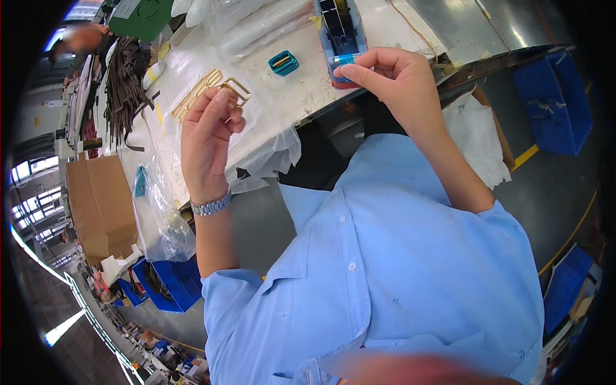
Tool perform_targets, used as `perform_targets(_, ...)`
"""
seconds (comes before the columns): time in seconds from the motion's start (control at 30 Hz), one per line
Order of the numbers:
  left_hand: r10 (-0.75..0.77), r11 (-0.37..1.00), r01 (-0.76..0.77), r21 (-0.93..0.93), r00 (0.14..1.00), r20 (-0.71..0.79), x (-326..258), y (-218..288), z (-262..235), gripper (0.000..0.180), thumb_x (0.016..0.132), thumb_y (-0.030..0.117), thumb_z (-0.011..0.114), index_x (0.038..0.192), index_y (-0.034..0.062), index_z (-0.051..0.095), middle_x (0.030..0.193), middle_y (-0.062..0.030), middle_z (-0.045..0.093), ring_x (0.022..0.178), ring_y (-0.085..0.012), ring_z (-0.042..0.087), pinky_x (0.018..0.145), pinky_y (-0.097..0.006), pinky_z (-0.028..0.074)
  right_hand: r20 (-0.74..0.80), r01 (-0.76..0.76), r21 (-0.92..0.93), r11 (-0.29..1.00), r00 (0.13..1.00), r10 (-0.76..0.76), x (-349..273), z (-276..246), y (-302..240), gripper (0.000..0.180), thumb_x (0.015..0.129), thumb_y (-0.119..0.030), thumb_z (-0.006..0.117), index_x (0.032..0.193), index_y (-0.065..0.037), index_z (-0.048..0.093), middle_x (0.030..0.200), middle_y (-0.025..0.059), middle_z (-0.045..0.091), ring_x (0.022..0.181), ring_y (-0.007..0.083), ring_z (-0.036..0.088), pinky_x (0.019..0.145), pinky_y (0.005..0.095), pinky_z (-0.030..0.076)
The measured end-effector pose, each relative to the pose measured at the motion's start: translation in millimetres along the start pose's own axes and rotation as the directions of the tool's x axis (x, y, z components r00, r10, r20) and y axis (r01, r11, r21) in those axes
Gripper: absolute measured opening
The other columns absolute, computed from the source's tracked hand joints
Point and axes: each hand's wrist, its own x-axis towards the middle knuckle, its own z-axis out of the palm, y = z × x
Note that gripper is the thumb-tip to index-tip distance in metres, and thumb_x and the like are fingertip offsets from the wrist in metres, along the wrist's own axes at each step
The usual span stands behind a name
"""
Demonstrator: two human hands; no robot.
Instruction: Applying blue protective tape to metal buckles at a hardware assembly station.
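My left hand (pixel 206 138) is raised over the white worktable (pixel 301 90) and pinches a gold rectangular metal buckle (pixel 236 90) between thumb and fingers. A row of similar gold buckles (pixel 196 94) lies on the table just beyond it. My right hand (pixel 384 72) pinches the end of clear tape at the front of a blue tape dispenser (pixel 340 29). A small buckle wrapped in teal film (pixel 283 63) lies on the table between my hands. A metal watch (pixel 212 206) is on my left wrist.
Dark brown straps (pixel 125 83) lie in a heap at the table's left. Clear plastic bags (pixel 163 212) hang off the near edge beside a cardboard box (pixel 99 205). Blue bins (pixel 167 279) stand on the floor at left, and another blue bin (pixel 557 102) at right.
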Motion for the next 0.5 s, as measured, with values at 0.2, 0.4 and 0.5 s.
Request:
perform_targets(0.2, -0.137, 0.988, 0.132, 0.078, 0.989, 0.063, -25.0, -47.4, 87.5, 0.017, 0.103, 0.013, 0.075, 0.109, -0.0022, 0.075, 0.089, -0.0044, 0.072, 0.077, -0.0095, 0.065, 0.069, -0.025, 0.051, 0.161, -0.317, 0.197, 0.928, 0.944, 0.288, -53.8, 6.2, 16.7, 0.017, 0.104, -0.015, 0.072, 0.104, 0.003, 0.075, 0.095, 0.0091, 0.083, 0.070, 0.0079, 0.071, 0.063, 0.0225, 0.056)
perform_targets(0.4, -0.131, 0.984, 0.125, 0.126, 0.991, 0.042, -18.2, -62.6, 107.9, 0.017, 0.098, 0.015, 0.081, 0.103, -0.0007, 0.078, 0.086, -0.0001, 0.072, 0.074, -0.0054, 0.060, 0.067, -0.022, 0.045, 0.173, -0.306, 0.243, 0.920, 0.947, 0.269, -58.9, 2.7, 25.6, 0.018, 0.107, -0.011, 0.067, 0.113, 0.005, 0.073, 0.101, 0.0120, 0.082, 0.082, 0.0131, 0.078, 0.073, 0.0257, 0.062)
perform_targets(0.5, -0.129, 0.979, 0.122, 0.166, 0.991, 0.031, -14.3, -61.1, 113.1, 0.017, 0.098, 0.015, 0.082, 0.102, -0.0006, 0.079, 0.085, 0.0006, 0.072, 0.072, -0.0046, 0.059, 0.066, -0.021, 0.044, 0.193, -0.313, 0.292, 0.904, 0.945, 0.265, -61.9, 3.7, 25.2, 0.019, 0.108, -0.010, 0.065, 0.115, 0.006, 0.072, 0.104, 0.0127, 0.082, 0.086, 0.0143, 0.078, 0.077, 0.0268, 0.063)
